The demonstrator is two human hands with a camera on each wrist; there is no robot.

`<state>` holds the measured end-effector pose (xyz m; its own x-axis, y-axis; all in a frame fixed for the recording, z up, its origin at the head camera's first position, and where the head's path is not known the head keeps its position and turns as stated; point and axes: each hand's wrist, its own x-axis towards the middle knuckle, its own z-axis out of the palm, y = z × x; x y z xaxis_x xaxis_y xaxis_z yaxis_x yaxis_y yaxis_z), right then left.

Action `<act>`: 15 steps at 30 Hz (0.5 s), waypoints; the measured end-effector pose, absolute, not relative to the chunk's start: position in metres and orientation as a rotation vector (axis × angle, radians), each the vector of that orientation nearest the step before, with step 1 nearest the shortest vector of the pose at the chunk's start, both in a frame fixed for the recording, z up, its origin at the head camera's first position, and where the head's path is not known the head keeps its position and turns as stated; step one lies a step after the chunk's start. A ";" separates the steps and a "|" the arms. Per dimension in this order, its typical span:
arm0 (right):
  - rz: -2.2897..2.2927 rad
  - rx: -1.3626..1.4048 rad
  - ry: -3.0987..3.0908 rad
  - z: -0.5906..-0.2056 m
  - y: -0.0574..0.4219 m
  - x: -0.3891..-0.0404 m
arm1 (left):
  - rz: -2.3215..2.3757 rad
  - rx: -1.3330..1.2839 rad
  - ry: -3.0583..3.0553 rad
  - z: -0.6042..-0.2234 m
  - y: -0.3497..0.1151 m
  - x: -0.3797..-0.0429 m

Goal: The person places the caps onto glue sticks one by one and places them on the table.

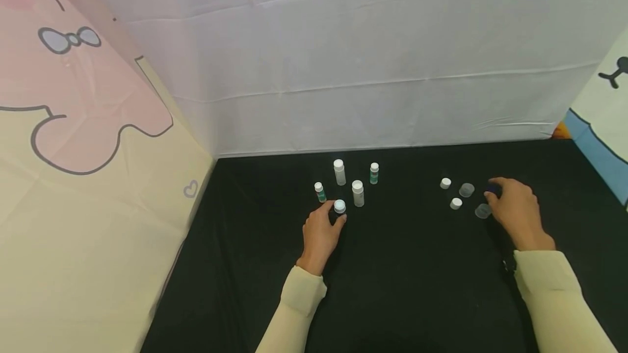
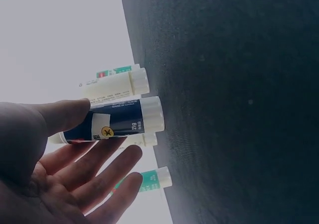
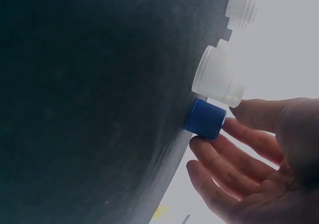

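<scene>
Tubes (image 1: 340, 174), five, upright on the black worktop (image 1: 407, 277): one navy tube (image 2: 127, 118) pinched in the left grip (image 1: 319, 233), two white tubes (image 1: 358, 196) and two green tubes (image 1: 374, 175) near it. Caps (image 1: 456, 204), five, well to the right: two white caps (image 1: 445, 183), two translucent caps (image 1: 466, 190) and one blue cap (image 3: 205, 119), the right grip (image 1: 517, 211) curved about this last, whether pinching it I cannot tell. Left wrist view alone gives the navy tube's "21g" print (image 2: 134, 126) and round yellow mark (image 2: 107, 131); right wrist view gives the blue cap's side, half-hidden from the head.

there are five small tubes (image 1: 358, 196) and five caps (image 1: 456, 204).
</scene>
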<state>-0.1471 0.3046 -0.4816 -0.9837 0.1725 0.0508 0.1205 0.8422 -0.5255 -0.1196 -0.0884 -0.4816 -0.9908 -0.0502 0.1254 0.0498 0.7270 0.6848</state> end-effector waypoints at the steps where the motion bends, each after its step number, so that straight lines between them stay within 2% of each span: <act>1: 0.822 -0.230 -2.922 -0.482 0.305 -0.147 | -1.104 -0.005 -2.791 -0.482 -0.088 -0.119; 15: 0.840 -0.205 -2.850 -0.479 0.305 -0.142 | -0.913 -0.127 -2.759 -0.481 -0.081 -0.113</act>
